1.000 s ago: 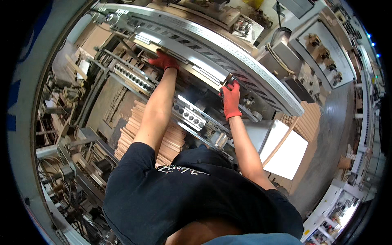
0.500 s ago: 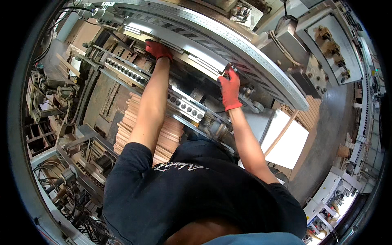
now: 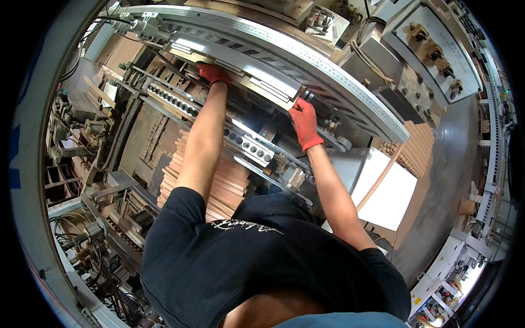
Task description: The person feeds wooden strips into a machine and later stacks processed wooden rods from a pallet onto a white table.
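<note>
Workshop floor (image 3: 445, 180) at right. Silvery machine bar (image 3: 257, 68) ahead: left gloved hand (image 3: 213, 74) at near edge, right hand (image 3: 304, 123) curled by right end; cannot tell either grip. Apparent step: two-handed adjustment; next calls for steady alignment.

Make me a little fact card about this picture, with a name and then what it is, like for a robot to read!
Left hand: red glove, at the near edge of the long silver bar
Right hand: red glove, at the bar's right end; grip unclear
Behind bar: long metal rail with ruler marks
Under left arm: pile of wooden sticks
Right of right arm: white sheet with a thin wooden rod across it
Clothes: dark T-shirt, pale writing
</note>
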The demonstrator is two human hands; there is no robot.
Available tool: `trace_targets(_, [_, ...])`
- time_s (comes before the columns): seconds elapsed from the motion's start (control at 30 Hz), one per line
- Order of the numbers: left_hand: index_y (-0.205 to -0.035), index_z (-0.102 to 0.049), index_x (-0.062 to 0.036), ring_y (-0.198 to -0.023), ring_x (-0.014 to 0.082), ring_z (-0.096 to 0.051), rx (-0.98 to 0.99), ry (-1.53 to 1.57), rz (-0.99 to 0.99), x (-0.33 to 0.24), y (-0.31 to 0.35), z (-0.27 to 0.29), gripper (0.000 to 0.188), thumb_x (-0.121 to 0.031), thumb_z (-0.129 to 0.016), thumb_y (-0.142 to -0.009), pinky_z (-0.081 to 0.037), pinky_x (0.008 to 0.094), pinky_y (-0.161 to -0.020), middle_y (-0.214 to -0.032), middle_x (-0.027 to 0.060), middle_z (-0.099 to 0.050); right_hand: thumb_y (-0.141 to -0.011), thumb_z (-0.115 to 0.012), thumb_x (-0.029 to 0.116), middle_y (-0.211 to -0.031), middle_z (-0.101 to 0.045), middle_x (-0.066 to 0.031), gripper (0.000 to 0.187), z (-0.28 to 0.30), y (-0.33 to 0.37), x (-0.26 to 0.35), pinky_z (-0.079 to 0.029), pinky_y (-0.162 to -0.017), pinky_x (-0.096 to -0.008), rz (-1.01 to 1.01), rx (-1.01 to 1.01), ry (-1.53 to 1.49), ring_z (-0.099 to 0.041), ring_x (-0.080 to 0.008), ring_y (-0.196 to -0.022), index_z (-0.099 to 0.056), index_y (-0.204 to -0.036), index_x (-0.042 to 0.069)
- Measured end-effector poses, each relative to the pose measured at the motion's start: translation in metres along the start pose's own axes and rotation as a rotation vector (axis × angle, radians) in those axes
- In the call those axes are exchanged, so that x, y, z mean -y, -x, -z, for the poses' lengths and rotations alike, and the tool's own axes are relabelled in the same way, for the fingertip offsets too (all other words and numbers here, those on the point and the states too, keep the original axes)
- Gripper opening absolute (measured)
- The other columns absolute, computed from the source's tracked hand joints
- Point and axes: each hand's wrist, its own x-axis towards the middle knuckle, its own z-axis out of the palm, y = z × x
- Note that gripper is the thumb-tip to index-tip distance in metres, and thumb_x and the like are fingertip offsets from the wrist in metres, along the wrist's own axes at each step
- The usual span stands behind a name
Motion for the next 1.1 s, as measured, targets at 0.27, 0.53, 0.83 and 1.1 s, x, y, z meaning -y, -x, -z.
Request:
trace_targets(0.27, [-0.14, -0.045, 0.0071, -0.115, 0.0308, -0.059, 0.072, -0.201, 0.037, -0.038, 0.039, -0.006, 0.086, -0.067, -0.045, -0.096, -0.048, 0.0435, -0.093, -0.136, 0.0201, -0.056, -0.075, -0.065, 0.014, -0.104, -0.057, -0.0187, 0.031, 0.01, 0.006, 0.025, -0.044, -0.088, -0.0424, -0.064, 0.064, 0.089, -0.052, -0.0355, -0.101, -0.057, -0.1, -0.002])
trace_targets(0.53, [-0.14, -0.041, 0.0071, -0.121, 0.0326, -0.057, 0.001, -0.202, 0.071, -0.041, 0.022, -0.005, 0.093, -0.07, -0.052, -0.09, -0.047, 0.0418, -0.098, -0.138, 0.0213, -0.053, -0.081, -0.065, 0.013, -0.134, -0.046, -0.0237, 0.074, -0.022, 0.027, 0.05, -0.035, -0.107, -0.0406, -0.052, 0.002, 0.074, -0.043, -0.0358, -0.124, -0.033, -0.146, -0.004])
trace_targets(0.83, [-0.135, -0.046, 0.009, -0.112, 0.0305, -0.061, 0.006, -0.208, 0.049, -0.038, 0.014, 0.001, 0.092, -0.07, -0.053, -0.089, -0.051, 0.0417, -0.09, -0.129, 0.0196, -0.059, -0.084, -0.062, 0.005, -0.11, -0.056, -0.0117, 0.076, -0.002, 0.01, 0.034, -0.049, -0.086, -0.0324, -0.24, 0.023, -0.354, -0.061, -0.0202, -0.092, -0.027, -0.152, -0.004])
trace_targets(1.1, [-0.123, -0.058, 0.009, -0.104, 0.0298, -0.063, -0.105, -0.227, -0.013, -0.038, 0.015, 0.001, 0.086, -0.071, -0.052, -0.09, -0.05, 0.0416, -0.088, -0.118, 0.0185, -0.065, -0.082, -0.066, 0.008, -0.103, -0.058, -0.0097, 0.067, 0.0, 0.004, 0.028, -0.046, -0.087, -0.0334, -0.112, 0.043, -0.014, -0.057, -0.0215, -0.098, -0.043, -0.144, -0.003])
